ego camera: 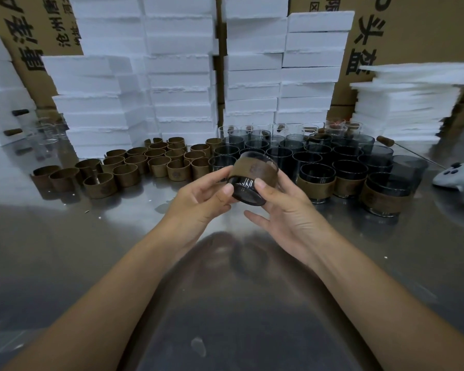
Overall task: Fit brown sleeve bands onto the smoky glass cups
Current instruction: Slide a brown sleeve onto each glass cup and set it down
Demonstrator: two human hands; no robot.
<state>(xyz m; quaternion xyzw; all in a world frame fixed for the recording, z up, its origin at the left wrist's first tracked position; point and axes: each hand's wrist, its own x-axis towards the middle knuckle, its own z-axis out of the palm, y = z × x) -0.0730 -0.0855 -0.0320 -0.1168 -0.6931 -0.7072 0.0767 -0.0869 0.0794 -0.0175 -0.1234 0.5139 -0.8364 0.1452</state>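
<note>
Brown sleeve bands (pixel 145 162) stand loose in rows at left on the steel table (pixel 65 250), openings up, presumably so one can be lifted without disturbing its neighbours. Left hand (pixel 198 202): thumb pressed on the base rim, fingers curled round the far side of the held cup (pixel 248 192). The cup is held above the table at centre, tilted with its base toward the person. A fitted band (pixel 255 168) wraps its middle, apparently being squared. Right hand (pixel 289 210): thumb on the base rim, upper fingers behind the glass, grasping it; one lower finger juts free. Bare smoky cups (pixel 308 153) crowd behind. Banded cups (pixel 316 184) form the front row at right, near a white controller (pixel 456 175). Open steel lies before the hands, and the room in front of the banded row looks the likeliest setting-down place.
</note>
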